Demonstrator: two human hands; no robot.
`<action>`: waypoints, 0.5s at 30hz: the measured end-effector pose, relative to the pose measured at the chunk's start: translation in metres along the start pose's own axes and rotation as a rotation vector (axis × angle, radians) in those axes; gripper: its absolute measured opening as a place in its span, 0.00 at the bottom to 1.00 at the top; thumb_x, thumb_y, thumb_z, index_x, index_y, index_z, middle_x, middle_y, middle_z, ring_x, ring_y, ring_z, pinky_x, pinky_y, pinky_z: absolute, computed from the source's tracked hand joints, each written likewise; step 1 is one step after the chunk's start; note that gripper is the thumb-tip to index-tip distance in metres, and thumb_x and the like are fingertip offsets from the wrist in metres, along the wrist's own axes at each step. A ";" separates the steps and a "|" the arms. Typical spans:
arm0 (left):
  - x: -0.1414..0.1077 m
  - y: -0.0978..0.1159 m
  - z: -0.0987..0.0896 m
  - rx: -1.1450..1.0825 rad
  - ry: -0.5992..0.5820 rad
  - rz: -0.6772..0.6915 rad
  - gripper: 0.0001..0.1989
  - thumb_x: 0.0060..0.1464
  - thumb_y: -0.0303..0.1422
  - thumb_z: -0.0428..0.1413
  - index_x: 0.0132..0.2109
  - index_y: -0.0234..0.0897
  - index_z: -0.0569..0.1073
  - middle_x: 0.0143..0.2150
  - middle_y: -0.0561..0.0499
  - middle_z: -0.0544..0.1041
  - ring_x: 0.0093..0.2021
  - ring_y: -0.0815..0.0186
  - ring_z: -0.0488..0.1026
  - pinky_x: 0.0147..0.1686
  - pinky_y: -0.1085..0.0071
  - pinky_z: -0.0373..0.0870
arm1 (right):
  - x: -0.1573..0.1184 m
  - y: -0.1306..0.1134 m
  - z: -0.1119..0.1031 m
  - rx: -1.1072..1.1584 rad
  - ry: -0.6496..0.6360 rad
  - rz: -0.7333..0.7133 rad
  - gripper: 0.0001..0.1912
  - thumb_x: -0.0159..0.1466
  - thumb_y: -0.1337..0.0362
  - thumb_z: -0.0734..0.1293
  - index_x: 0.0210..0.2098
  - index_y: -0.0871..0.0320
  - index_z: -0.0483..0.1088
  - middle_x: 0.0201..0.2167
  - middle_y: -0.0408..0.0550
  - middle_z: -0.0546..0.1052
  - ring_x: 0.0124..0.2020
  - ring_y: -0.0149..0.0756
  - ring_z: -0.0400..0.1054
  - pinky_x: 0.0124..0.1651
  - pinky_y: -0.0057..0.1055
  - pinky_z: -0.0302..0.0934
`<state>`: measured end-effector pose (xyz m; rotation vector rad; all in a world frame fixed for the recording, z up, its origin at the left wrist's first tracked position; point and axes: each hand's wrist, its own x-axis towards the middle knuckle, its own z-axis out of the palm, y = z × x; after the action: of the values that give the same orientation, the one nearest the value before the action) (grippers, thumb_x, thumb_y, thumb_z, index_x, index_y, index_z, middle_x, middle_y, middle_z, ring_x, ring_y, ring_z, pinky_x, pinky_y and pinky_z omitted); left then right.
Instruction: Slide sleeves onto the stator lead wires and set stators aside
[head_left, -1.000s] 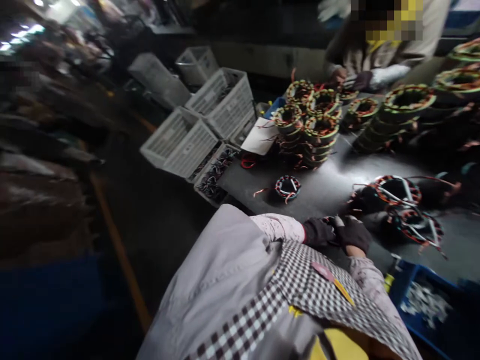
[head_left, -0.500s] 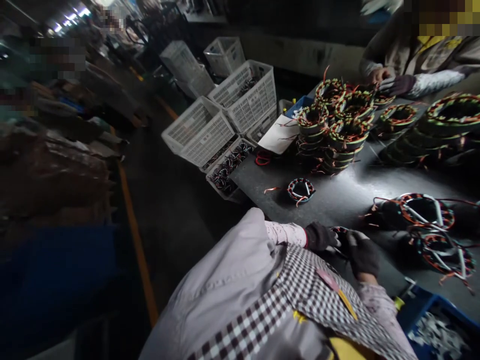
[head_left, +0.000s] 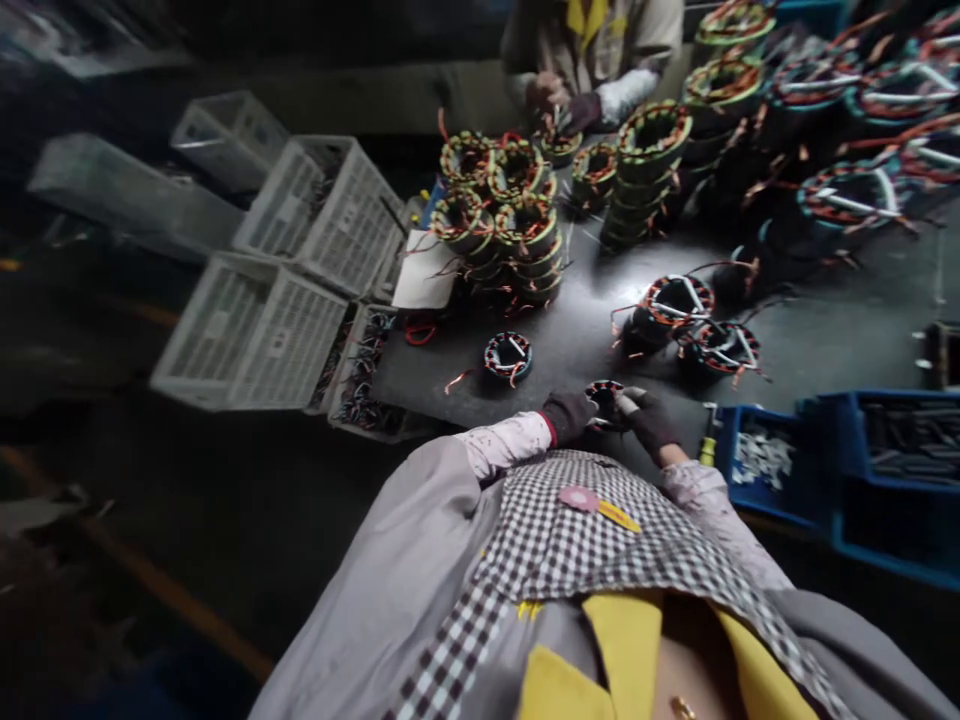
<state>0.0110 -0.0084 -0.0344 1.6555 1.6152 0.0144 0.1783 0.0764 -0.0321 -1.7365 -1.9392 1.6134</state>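
Between my hands, at the near edge of the dark table (head_left: 577, 350), is a small wound ring (head_left: 604, 393) with red and white parts. My left hand (head_left: 571, 416), in a dark glove with lighter fingertips, grips its left side. From the right, my right hand (head_left: 649, 418), gloved alike, closes its fingers on the ring's other side. A similar ring (head_left: 508, 358) with a white strip across it lies on the table up and to the left. Two more rings with white strips, one (head_left: 679, 300) behind the other (head_left: 724, 347), stand to the right.
Stacks of greenish wound rings (head_left: 529, 240) stand at the back, beside a white sheet (head_left: 424, 272). White crates (head_left: 247, 330) are at the left. A blue bin of white pieces (head_left: 765, 455) sits at the right. Across the table, another person's hands (head_left: 562, 108) work on a ring.
The view has swung to the right, so the crates and table stand further left and more rings and blue bins show at the right. Both my hands remain on the ring.
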 end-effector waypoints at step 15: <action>-0.032 -0.013 -0.017 -1.219 -0.110 -0.234 0.18 0.67 0.44 0.63 0.36 0.34 0.72 0.27 0.55 0.70 0.21 0.76 0.59 0.21 0.77 0.54 | -0.029 0.006 0.006 0.479 -0.182 -0.025 0.21 0.54 0.50 0.80 0.42 0.56 0.80 0.40 0.48 0.85 0.45 0.45 0.76 0.57 0.43 0.70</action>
<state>-0.0142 -0.0284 -0.0133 0.5112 1.2458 0.6411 0.1884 0.0496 -0.0234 -1.4112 -1.4530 2.0713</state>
